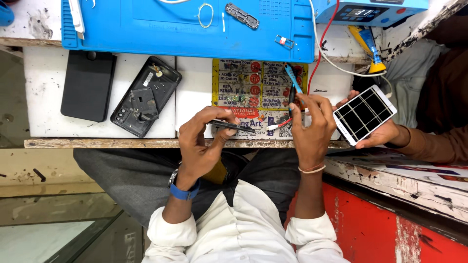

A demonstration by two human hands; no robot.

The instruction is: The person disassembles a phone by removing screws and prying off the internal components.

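At the near edge of the white bench [195, 97], the left hand [200, 143] pinches a thin dark probe [231, 125], while the right hand [312, 129] pinches a second probe [291, 95]. Just right of them, another person's hand [385, 136] holds a white phone [364, 114]. Farther left lies an opened phone [145, 96]; beyond it, a blue mat [190, 29].

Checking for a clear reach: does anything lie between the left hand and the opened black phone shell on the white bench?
Nothing visible does: only bare white bench top lies between the left hand and the opened black phone shell. That hand already pinches a thin dark tool, though.
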